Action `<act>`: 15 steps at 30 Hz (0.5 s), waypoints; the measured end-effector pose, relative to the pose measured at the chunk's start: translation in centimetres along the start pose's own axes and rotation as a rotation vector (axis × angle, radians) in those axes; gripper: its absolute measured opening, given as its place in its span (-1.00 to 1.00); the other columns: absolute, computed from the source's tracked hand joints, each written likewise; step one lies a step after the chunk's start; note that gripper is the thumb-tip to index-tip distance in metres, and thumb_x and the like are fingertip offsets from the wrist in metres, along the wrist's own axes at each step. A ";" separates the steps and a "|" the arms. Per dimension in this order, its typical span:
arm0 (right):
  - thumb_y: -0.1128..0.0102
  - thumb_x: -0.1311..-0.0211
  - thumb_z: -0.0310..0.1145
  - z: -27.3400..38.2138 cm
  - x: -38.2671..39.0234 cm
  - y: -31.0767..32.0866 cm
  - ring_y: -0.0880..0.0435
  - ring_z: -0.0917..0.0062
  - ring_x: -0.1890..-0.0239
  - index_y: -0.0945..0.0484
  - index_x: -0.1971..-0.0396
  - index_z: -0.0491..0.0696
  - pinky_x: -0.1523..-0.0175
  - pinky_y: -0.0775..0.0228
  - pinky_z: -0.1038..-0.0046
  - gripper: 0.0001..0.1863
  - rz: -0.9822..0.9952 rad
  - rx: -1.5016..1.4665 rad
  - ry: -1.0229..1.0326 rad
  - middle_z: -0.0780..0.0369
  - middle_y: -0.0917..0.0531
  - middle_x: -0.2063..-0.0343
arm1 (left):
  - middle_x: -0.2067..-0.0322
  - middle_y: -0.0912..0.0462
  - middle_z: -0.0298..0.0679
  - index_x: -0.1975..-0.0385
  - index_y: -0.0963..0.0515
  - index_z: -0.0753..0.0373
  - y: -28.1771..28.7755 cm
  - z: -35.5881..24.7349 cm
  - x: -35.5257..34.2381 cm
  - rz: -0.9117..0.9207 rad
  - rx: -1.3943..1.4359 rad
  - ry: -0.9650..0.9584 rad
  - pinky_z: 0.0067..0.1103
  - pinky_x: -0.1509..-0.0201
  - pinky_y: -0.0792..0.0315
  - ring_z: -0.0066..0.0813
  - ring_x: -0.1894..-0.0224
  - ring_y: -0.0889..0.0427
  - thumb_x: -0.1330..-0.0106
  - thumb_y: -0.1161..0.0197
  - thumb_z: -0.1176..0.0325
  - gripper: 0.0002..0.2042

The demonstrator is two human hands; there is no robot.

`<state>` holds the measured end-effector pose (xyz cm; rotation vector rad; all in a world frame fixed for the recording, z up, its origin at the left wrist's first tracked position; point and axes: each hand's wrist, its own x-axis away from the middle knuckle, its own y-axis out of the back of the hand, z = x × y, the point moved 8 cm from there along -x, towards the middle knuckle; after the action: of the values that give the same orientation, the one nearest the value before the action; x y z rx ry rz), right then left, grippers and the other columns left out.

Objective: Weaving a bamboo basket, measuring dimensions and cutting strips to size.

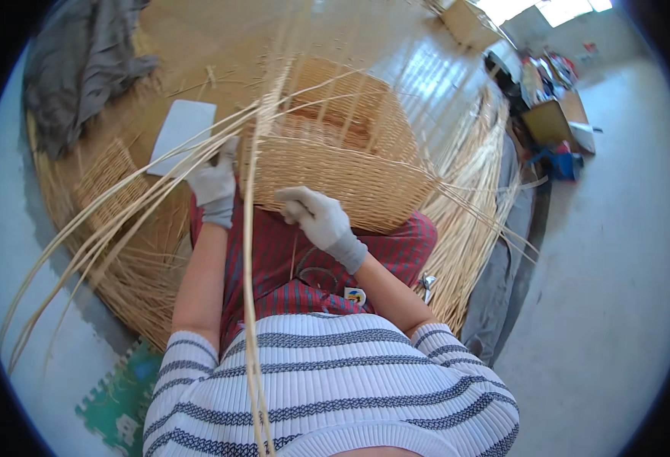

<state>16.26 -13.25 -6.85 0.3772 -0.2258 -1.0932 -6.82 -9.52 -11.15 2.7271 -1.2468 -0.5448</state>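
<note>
- Wicker basket (342, 171): ahead of your hands, near wall running left-right.
- Left hand (215, 181): beside its left corner; closure, grip unclear.
- Right hand (318, 217): half-curled; hold indeterminable.

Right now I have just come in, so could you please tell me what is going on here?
A person has a tan, angular woven basket over the lap. The white-gloved left hand is at the basket's left corner, near long pale strands sticking out; its exact grip is unclear. The white-gloved right hand, fingers curled, is close to the near wall. More loose pale strands lie to the right.
</note>
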 end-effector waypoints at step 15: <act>-0.11 -0.34 -0.42 -5.4 -1.8 7.0 -0.58 0.72 0.42 -0.64 0.07 -0.09 0.47 -0.35 0.64 -0.77 -0.483 -0.373 -0.246 0.32 -0.71 0.34 | -0.23 -0.41 -0.02 -0.33 -0.25 0.28 -5.8 1.1 -2.2 0.582 0.199 -0.245 -0.44 -0.33 -0.30 -0.28 -0.29 -0.38 -0.11 -0.51 0.20 -0.20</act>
<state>23.14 -7.86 -8.91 -0.0467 -0.1449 -1.6276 -4.45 -3.97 -12.88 2.2958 -2.1454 -0.7197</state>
